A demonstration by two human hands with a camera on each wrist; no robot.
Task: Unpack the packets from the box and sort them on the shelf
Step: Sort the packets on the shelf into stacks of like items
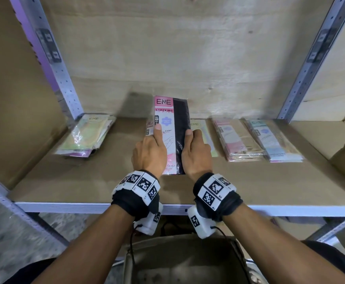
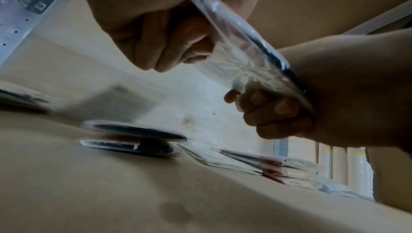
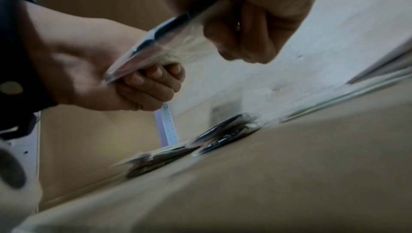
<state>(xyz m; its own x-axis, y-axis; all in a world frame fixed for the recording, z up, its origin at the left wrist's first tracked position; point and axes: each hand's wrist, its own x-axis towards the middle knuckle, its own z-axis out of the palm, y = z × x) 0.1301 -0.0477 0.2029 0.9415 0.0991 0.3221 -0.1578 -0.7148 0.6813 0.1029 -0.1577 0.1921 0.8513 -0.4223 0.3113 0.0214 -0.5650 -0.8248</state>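
Both hands grip one flat, clear-wrapped pink-and-black stocking packet (image 1: pixel 171 132) above the brown cardboard-lined shelf (image 1: pixel 106 181): left hand (image 1: pixel 149 151) curled on its left edge, right hand (image 1: pixel 196 152) on its right edge. Stacked packets (image 1: pixel 237 140) lie just right of the right hand.

Both hands grip one clear-wrapped packet (image 3: pixel 160 46) held above shelf (image 3: pixel 289 175): right hand (image 3: pixel 252 25) at upper end, left hand (image 3: pixel 116 81) curled round lower end. Dark packets (image 3: pixel 225 134) lie on board beyond, perforated upright (image 3: pixel 169 127) behind.

Pink-and-black stocking packet (image 1: pixel 170 132) held flat above the shelf (image 1: pixel 106 181).
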